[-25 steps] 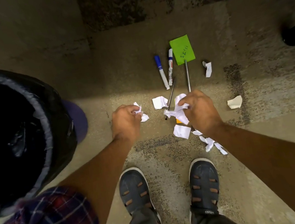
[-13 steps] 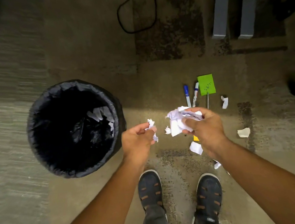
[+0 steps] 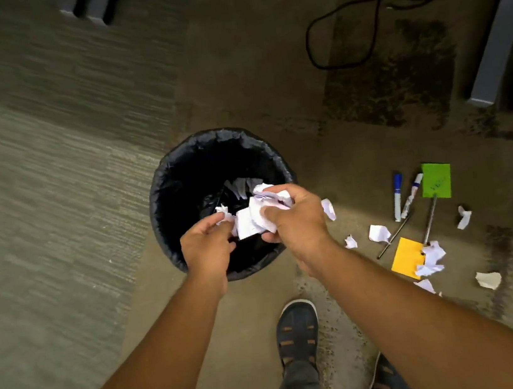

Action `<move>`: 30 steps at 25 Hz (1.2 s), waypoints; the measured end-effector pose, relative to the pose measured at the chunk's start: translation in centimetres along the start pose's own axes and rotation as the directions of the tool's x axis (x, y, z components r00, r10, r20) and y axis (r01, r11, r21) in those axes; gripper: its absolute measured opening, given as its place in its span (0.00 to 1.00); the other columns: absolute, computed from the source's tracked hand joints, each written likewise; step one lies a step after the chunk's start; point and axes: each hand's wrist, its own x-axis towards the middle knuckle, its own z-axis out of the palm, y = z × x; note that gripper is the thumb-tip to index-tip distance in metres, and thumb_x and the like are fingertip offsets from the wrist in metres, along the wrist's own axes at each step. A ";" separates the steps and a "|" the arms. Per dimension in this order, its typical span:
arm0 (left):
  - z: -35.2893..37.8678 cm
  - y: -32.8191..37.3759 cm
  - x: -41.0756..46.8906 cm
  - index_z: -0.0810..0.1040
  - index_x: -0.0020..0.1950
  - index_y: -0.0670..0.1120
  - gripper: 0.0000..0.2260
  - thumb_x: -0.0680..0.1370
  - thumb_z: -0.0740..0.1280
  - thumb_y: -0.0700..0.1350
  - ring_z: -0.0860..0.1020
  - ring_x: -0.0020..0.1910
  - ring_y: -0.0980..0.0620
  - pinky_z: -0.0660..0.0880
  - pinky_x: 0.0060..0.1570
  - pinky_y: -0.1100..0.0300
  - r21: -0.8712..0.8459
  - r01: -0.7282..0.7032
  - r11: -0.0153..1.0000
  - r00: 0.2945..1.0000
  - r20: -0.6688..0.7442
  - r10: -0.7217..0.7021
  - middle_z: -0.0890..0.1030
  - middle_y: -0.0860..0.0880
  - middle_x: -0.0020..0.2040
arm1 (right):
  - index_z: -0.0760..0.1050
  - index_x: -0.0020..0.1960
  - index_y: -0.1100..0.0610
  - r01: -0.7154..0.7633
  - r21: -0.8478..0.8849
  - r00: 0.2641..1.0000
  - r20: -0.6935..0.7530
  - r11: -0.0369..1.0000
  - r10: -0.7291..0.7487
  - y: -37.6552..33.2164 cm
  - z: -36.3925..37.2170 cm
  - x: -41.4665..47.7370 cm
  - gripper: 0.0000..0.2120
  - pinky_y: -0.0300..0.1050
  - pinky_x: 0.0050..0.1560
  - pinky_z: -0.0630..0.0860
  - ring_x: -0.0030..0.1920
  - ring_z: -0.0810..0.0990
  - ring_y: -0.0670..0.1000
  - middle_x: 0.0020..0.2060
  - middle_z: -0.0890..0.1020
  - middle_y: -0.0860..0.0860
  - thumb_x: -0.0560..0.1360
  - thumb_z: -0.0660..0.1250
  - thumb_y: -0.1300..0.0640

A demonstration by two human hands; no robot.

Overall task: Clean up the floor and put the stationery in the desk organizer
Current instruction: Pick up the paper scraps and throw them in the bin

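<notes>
Head view: I'm holding both hands right over the trash bin (image 3: 162, 187). My left hand (image 3: 206, 246) is pinching a small paper scrap (image 3: 223, 213); my right hand (image 3: 298, 218) is clutching a crumpled paper wad (image 3: 259, 215). Bin already holding some paper. Markers (image 3: 397, 196), sticky notes (image 3: 436, 180) and more scraps (image 3: 378, 233) are lying on the floor to my right, nearer my right hand.

Pretty sure this is an office. The floor is that low-pile commercial carpet tile (image 3: 50, 190) in mixed grey and tan squares. Grey metal desk legs (image 3: 497, 38) stand at 2 o'clock, with a loose black cable (image 3: 377, 9) coiled on the floor near them at 1 o'clock. Dead centre sits a small bin with a black liner (image 3: 162, 187), and markers (image 3: 397, 196) and sticky notes (image 3: 437, 180) lie scattered at 3 o'clock.
</notes>
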 end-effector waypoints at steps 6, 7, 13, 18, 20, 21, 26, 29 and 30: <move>-0.5 0.5 0.4 0.86 0.59 0.49 0.09 0.79 0.73 0.43 0.85 0.53 0.50 0.81 0.50 0.53 0.017 0.029 0.999 0.999 -0.024 -0.029 0.87 0.50 0.52 | 0.77 0.67 0.48 -0.052 -0.095 0.998 0.038 0.994 0.056 0.1 0.4 -0.4 0.19 0.55 0.39 0.87 0.51 0.83 0.48 0.61 0.77 0.45 0.79 0.69 0.61; -0.3 0.6 0.2 0.85 0.59 0.49 0.09 0.80 0.72 0.43 0.85 0.54 0.50 0.82 0.51 0.53 0.026 0.024 0.999 0.999 -0.027 -0.024 0.87 0.51 0.52 | 0.77 0.66 0.47 -0.045 -0.089 0.998 0.027 0.995 0.048 0.2 -0.2 -0.4 0.18 0.56 0.40 0.87 0.49 0.82 0.47 0.60 0.77 0.44 0.79 0.70 0.61; 2.1 0.8 -2.8 0.85 0.60 0.47 0.09 0.81 0.70 0.41 0.86 0.50 0.52 0.84 0.49 0.57 0.105 -0.175 0.979 0.984 0.048 0.171 0.87 0.49 0.51 | 0.79 0.61 0.45 0.027 -0.071 0.997 -0.076 0.997 -0.033 2.6 -5.1 -0.6 0.15 0.46 0.35 0.84 0.40 0.83 0.39 0.52 0.79 0.37 0.77 0.72 0.59; 6.6 -0.5 -7.2 0.86 0.52 0.53 0.07 0.80 0.71 0.41 0.84 0.39 0.58 0.80 0.36 0.66 0.181 -0.380 0.907 0.876 0.384 0.291 0.86 0.51 0.43 | 0.75 0.68 0.49 0.052 -0.281 0.965 -0.231 0.958 -0.121 5.8 -10.8 -0.7 0.23 0.47 0.49 0.81 0.40 0.79 0.49 0.60 0.78 0.49 0.75 0.73 0.60; 8.7 -1.9 -8.5 0.86 0.54 0.51 0.07 0.80 0.72 0.41 0.83 0.42 0.57 0.82 0.43 0.59 0.250 -0.441 0.862 0.832 0.474 0.288 0.86 0.53 0.45 | 0.75 0.69 0.50 0.045 -0.348 0.955 -0.260 0.936 -0.143 7.2 -13.7 -0.8 0.25 0.50 0.55 0.81 0.44 0.82 0.54 0.60 0.78 0.53 0.74 0.73 0.60; 9.8 -2.6 -8.9 0.86 0.55 0.50 0.07 0.79 0.73 0.40 0.82 0.44 0.56 0.82 0.48 0.55 0.293 -0.464 0.836 0.820 0.498 0.281 0.86 0.53 0.46 | 0.75 0.69 0.50 0.036 -0.386 0.949 -0.276 0.922 -0.152 7.9 -15.2 -0.7 0.25 0.51 0.58 0.80 0.48 0.83 0.55 0.61 0.78 0.53 0.73 0.74 0.60; 14.9 -7.2 -7.5 0.84 0.62 0.47 0.16 0.75 0.78 0.42 0.81 0.55 0.49 0.75 0.57 0.59 0.560 -0.612 0.558 0.772 0.578 0.266 0.84 0.48 0.58 | 0.74 0.71 0.52 -0.043 -0.513 0.917 -0.362 0.858 -0.170 12.3 -24.2 0.5 0.28 0.46 0.63 0.76 0.55 0.79 0.55 0.64 0.74 0.54 0.72 0.73 0.60; 17.6 -9.9 -5.1 0.81 0.66 0.51 0.24 0.72 0.80 0.46 0.78 0.62 0.49 0.68 0.62 0.63 0.653 -0.648 0.392 0.758 0.603 0.249 0.78 0.46 0.66 | 0.73 0.72 0.54 -0.114 -0.592 0.911 -0.383 0.798 -0.154 15.4 -29.5 1.9 0.29 0.43 0.64 0.71 0.64 0.76 0.57 0.68 0.73 0.57 0.71 0.74 0.61; 18.8 -11.0 -4.1 0.80 0.68 0.51 0.27 0.70 0.82 0.47 0.76 0.67 0.46 0.68 0.65 0.62 0.659 -0.664 0.352 0.744 0.626 0.234 0.76 0.45 0.68 | 0.73 0.72 0.55 -0.127 -0.608 0.912 -0.382 0.784 -0.149 16.7 -31.3 2.6 0.30 0.45 0.67 0.71 0.66 0.75 0.58 0.69 0.72 0.58 0.71 0.74 0.61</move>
